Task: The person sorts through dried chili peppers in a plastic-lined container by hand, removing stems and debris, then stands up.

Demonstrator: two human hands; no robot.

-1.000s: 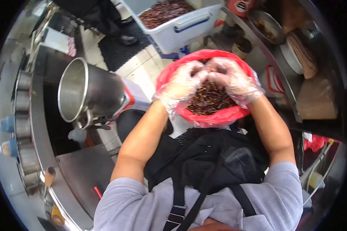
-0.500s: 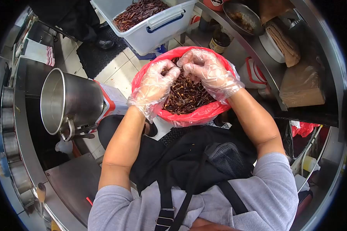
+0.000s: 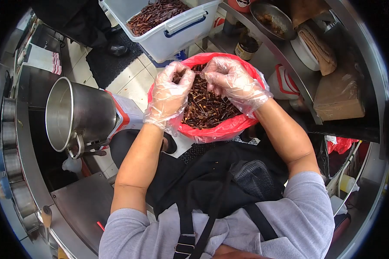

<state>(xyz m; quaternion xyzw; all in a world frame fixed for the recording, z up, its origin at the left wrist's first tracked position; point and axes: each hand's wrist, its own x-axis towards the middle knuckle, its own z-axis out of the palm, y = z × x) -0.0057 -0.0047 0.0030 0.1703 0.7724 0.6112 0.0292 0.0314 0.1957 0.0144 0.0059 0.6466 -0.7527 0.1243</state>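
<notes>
A red plastic bag (image 3: 222, 133) stands open in front of me, filled with dark red dried chillies (image 3: 209, 108). Clear plastic gloves cover both hands. Over the bag's left side, my left hand (image 3: 170, 88) is closed in a pinch on a dark piece that looks like a dried chilli. My right hand (image 3: 233, 77) is bent over the far right part of the bag, its fingers pressed together close to the left fingertips. What it pinches is too small to make out.
Beyond the bag is a clear plastic tub (image 3: 177, 34) of dried chillies. A steel pot (image 3: 84, 114) stands at the left. On the right shelf are a metal pan (image 3: 272, 19) and a cardboard box (image 3: 339, 97). A person's dark shoe (image 3: 117, 48) shows at the far left.
The camera view has shifted since the earliest frame. From half a second ago, my hands have moved slightly apart, with my left hand turned more upright and a little to the left.
</notes>
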